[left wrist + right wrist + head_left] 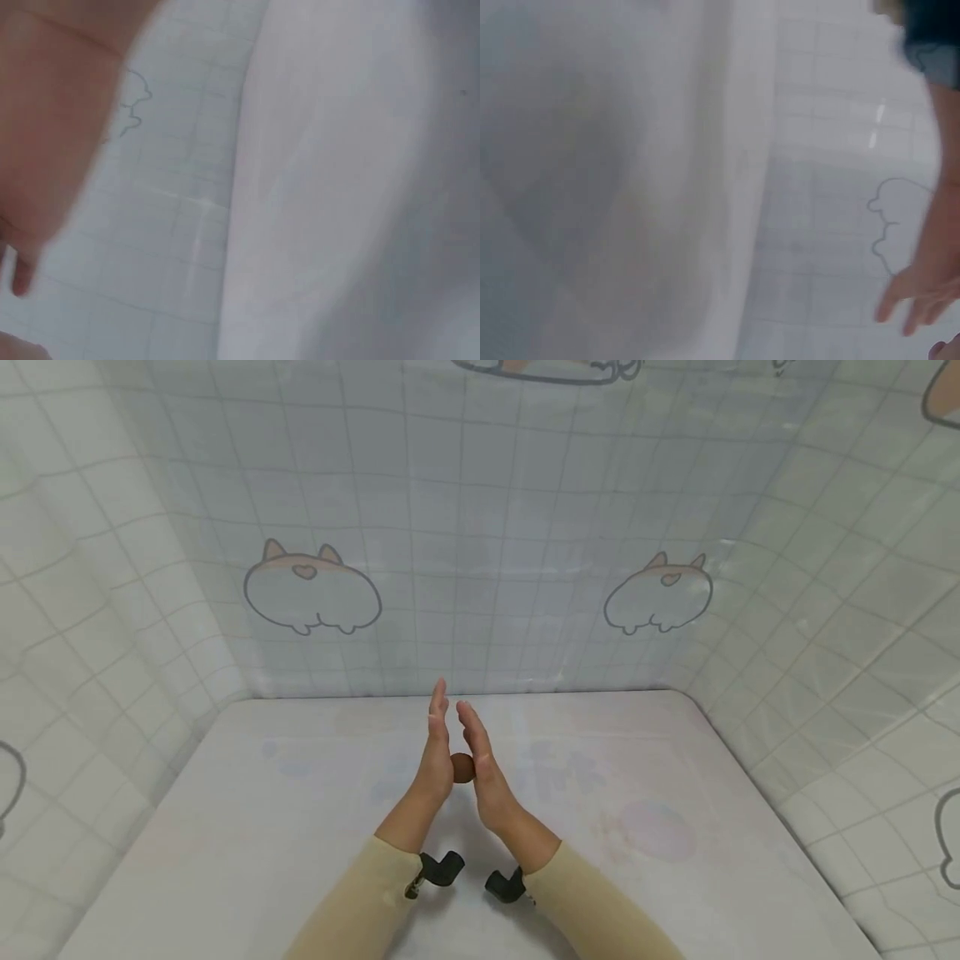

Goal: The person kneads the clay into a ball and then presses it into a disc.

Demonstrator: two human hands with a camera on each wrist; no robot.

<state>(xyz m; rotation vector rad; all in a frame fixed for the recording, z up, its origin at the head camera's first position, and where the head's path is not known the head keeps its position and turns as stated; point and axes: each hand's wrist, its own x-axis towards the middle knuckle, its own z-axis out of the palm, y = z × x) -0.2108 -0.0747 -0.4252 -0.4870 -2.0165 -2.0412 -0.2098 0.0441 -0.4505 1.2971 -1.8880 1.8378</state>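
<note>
A small brown ball (pixel 462 768) sits between the two palms, in the middle of the head view. My left hand (pixel 437 758) presses it from the left, fingers straight and pointing away from me. From the other side my right hand (pixel 491 783) presses against it, its fingers also extended and leaning toward the left hand. A gap shows between the two sets of fingertips. Both wrist views are blurred; a hand (pixel 56 135) fills the left edge of one, and a hand (pixel 934 274) appears at the right edge of the other. The ball is hidden in both.
Below the hands lies a pale table (pixel 300 810) with faint coloured patches. Light grid-patterned sheeting (pixel 487 552) with dog drawings rises behind it and along both sides. Black wrist cameras stick out from the left sleeve (pixel 352 902) and the right sleeve (pixel 600 910).
</note>
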